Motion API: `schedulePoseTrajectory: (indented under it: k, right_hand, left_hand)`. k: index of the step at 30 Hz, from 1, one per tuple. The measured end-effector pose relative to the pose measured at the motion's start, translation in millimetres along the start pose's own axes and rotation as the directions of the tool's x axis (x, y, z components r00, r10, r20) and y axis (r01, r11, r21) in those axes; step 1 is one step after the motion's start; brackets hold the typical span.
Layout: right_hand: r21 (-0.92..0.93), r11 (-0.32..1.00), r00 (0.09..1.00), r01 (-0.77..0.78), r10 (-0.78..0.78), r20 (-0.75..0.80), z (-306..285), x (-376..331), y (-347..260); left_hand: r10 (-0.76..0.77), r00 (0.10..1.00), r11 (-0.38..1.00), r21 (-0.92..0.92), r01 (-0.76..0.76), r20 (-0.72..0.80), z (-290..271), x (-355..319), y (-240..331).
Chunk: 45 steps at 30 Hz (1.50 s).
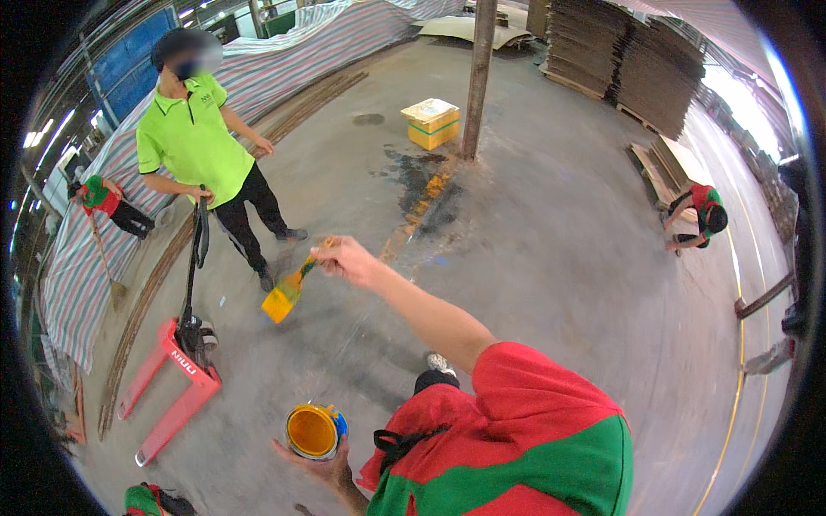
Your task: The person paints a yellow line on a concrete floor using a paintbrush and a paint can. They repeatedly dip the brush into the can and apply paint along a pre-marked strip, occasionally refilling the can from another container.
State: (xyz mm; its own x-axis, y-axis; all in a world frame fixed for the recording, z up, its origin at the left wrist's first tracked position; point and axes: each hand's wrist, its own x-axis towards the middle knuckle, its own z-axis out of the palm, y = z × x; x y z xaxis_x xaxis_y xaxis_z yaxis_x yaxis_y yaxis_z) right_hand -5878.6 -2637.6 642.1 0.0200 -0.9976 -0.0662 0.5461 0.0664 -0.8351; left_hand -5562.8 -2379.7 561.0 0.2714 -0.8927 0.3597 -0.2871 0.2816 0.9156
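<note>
— Sweeping at far left, 1 worker in red and green bends over a broom beside the striped tarpaulin. Who stands next?

— 1 person in a lime shirt, gripping the handle of 1 red pallet jack with its 2 forks on the concrete floor.

— And the person in front?

— Seen from above in a red-and-green shirt. The left hand is cupped under 1 open tin of yellow paint, held low near the lower edge. The right hand is clenched round the handle of 1 paintbrush, bristles loaded yellow and pointing down-left, held above the floor between the tin and the lime-shirted person.

— Beyond them?

— 1 yellow box beside 1 post, stacks of flattened cardboard, and 1 more worker crouching at right.
</note>
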Motion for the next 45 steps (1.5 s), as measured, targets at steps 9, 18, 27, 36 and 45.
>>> schedulePoseTrajectory:
  k: [9, 18, 27, 36, 45]
  right_hand:
    - [0.219, 0.965, 0.98, -0.148, 0.114, 0.16, 58, -155, 29]
    - [0.289, 0.933, 0.962, -0.215, 0.253, -0.102, 59, -207, 54]
    - [0.265, 0.94, 0.966, -0.214, 0.243, -0.083, 70, -205, 57]
    - [0.306, 0.928, 0.974, -0.214, 0.225, -0.002, 74, -200, 68]
    - [0.317, 0.927, 0.973, -0.199, 0.225, -0.049, 70, -208, 68]
  left_hand:
    - [0.034, 0.992, 0.999, -0.028, -0.03, 0.124, 23, 9, -18]
    - [-0.007, 0.986, 0.997, -0.069, 0.019, 0.167, 11, 0, -7]
    - [-0.015, 0.989, 0.999, -0.031, 0.02, 0.15, -4, -6, -8]
    - [-0.008, 0.988, 0.994, -0.103, 0.024, 0.153, -7, 1, -6]
    - [-0.027, 0.978, 0.994, -0.093, 0.048, 0.207, -9, 4, 3]
